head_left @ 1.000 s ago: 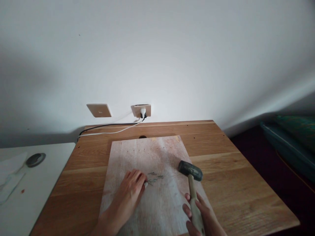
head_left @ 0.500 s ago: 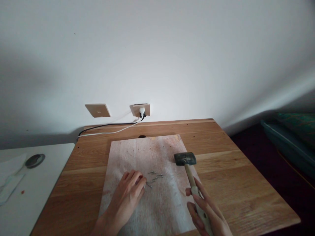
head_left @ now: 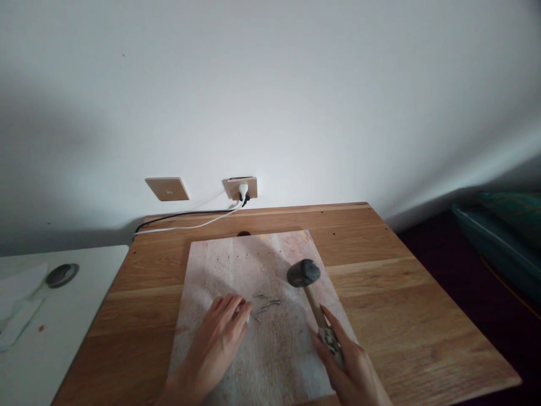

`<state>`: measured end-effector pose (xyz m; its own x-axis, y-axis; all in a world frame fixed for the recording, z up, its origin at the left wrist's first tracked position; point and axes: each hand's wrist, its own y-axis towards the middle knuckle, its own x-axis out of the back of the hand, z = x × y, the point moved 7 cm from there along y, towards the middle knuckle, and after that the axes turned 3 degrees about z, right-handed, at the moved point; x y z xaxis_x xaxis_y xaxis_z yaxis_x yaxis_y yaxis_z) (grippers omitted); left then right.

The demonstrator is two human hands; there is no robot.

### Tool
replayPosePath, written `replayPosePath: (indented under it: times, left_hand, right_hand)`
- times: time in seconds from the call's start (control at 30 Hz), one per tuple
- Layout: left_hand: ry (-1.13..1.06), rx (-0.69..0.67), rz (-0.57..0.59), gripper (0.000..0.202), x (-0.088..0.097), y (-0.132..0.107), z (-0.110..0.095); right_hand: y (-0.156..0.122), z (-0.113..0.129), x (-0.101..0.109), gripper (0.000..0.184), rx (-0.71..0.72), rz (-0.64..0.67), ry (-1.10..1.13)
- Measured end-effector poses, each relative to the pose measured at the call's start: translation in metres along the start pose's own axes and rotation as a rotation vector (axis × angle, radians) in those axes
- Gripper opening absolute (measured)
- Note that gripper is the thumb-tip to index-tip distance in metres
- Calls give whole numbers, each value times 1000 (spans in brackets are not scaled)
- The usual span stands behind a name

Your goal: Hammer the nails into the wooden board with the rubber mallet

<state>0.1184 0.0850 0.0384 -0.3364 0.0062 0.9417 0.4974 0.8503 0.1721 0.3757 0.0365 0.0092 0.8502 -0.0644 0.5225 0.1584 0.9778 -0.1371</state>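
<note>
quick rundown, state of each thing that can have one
mallet: in the right hand, head over the board
nails: loose, lying on the board
left hand: curled beside the nails, any grip unclear
board: flat on the table
plug: pushed into the socket
white cord: trailing along the table's back

Over the board (head_left: 279,361), the left grip (head_left: 217,341) hides whatever it may be pinching; the metal pins (head_left: 274,302) mid-board are too small to identify. At the board's right edge, the right grip (head_left: 350,363) hides the handle end of the mallet (head_left: 303,273). Teal cushions (head_left: 502,242) right of the board run out of view.
</note>
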Motion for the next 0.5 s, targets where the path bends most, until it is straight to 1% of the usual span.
replayPosePath:
  times: [0.07,0.17,0.23,0.3,0.37,0.5]
  left_hand:
    - [3,5,-6,37,2,0,1]
    - [-14,11,-33,35,6,-1,2]
    - [-33,4,-52,35,8,-1,1]
    - [-42,0,-64,35,9,-1,2]
    - [-40,-2,-78,34,11,-2,2]
    - [-48,3,-87,33,13,-3,3]
  right_hand:
    - [0,0,5,66,-74,-7,1]
    - [-2,3,1,70,-128,75,21]
    - [-4,6,-7,70,-127,140,34]
    - [-5,9,-12,68,-110,177,41]
    - [-4,8,-15,66,-91,180,53]
    - [-2,-2,-11,64,-87,156,79]
